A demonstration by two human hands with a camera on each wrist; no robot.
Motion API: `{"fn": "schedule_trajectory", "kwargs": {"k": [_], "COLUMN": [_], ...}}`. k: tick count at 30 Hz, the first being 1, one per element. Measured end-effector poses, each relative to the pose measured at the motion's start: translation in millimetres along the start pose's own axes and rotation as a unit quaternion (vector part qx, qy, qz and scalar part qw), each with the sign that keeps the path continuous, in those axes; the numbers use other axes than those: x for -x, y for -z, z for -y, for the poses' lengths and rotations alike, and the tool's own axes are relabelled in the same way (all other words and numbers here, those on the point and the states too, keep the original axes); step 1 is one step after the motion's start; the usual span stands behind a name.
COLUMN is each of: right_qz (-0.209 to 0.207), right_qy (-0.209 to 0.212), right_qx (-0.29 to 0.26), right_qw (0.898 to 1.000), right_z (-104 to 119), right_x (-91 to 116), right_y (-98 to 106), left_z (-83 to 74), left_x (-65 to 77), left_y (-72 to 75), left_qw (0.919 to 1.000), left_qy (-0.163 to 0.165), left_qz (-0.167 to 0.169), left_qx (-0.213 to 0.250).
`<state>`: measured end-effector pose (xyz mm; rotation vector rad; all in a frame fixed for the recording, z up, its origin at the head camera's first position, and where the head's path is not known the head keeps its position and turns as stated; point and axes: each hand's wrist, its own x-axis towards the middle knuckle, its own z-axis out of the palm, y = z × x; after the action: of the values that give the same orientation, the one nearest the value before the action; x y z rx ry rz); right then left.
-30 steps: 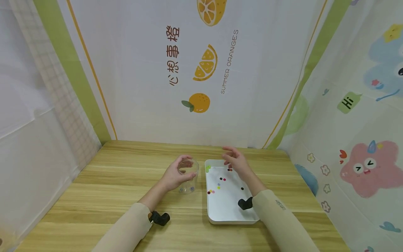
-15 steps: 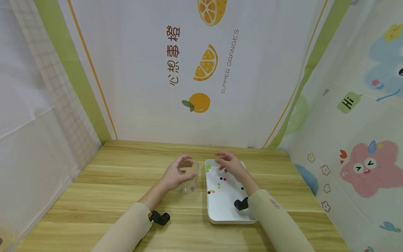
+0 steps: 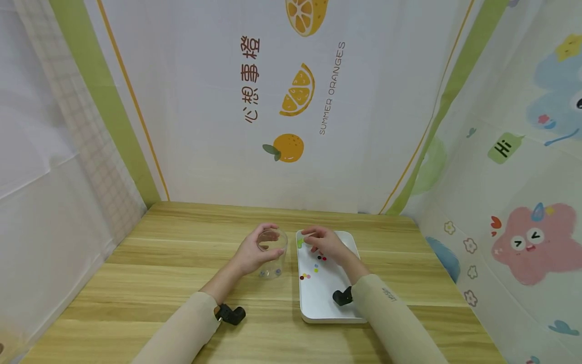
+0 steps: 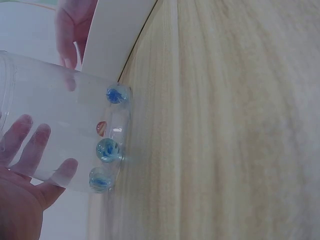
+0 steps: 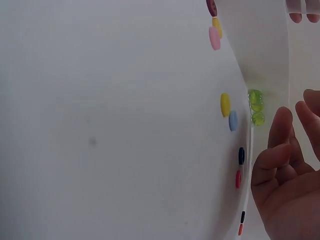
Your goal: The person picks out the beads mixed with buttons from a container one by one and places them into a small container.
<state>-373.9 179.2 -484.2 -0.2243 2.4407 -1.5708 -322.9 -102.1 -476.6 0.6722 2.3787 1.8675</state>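
My left hand (image 3: 251, 254) grips a clear cup (image 3: 275, 264) that stands upright on the table, left of a white tray (image 3: 325, 303). In the left wrist view, several blue-streaked glass marbles (image 4: 108, 150) and an orange-streaked one (image 4: 101, 129) lie at its bottom. Over the tray's far left corner hovers my right hand (image 3: 326, 244), fingers loosely bent, nothing seen between them. Close by its fingertips, green marbles (image 5: 256, 101) sit against the tray wall. Small buttons lie on the tray floor: yellow (image 5: 225, 105), light blue (image 5: 233, 121), black (image 5: 241, 156) and red (image 5: 238, 179).
More buttons, including a pink one (image 5: 214, 38), lie along the tray's left side. The wooden table (image 3: 182, 263) runs back to a hanging cloth (image 3: 204, 151) printed with oranges. A patterned cloth (image 3: 491, 263) borders the right side.
My right hand has moved left and slightly nearer, from the tray's far right part to its far left corner. The left hand and the cup have stayed put.
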Motion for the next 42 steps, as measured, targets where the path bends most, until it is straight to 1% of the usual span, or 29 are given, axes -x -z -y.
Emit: {"fn": "schedule_trajectory", "kwargs": {"k": [5, 11, 17, 21, 30, 36, 42], "right_qz": [0.017, 0.019, 0.021, 0.019, 0.014, 0.015, 0.019], "right_qy": [-0.01, -0.028, -0.008, -0.004, 0.004, 0.018, 0.012], "right_qx": [0.002, 0.0, 0.016, 0.019, 0.025, 0.031, 0.034], "right_qw": [1.0, 0.999, 1.0, 1.0, 1.0, 0.999, 0.999], "right_z": [-4.3, -7.6, -12.6, -14.3, -9.6, -8.4, -8.5], "right_x": [-2.3, -4.5, -7.4, -7.7, -6.0, -6.5, -6.6], "right_y": [-3.2, -5.3, -7.6, -9.3, -13.5, -15.9, -15.9], "left_z": [-0.1, 0.4, 1.7, 0.7, 2.3, 2.0, 2.9], "left_x": [0.2, 0.1, -0.7, -0.7, -1.4, -0.5, -0.3], "left_y": [-0.1, -0.3, -1.2, -1.5, -0.7, 0.0, -0.3], "left_qw": [1.0, 1.0, 1.0, 1.0, 0.9999, 0.9999, 1.0], "left_qy": [0.0, 0.001, -0.004, -0.006, -0.012, -0.011, -0.008], "left_qz": [0.001, 0.003, 0.002, 0.003, 0.001, 0.0, 0.0], "left_qx": [-0.001, 0.003, 0.004, 0.006, 0.004, 0.004, 0.003]}}
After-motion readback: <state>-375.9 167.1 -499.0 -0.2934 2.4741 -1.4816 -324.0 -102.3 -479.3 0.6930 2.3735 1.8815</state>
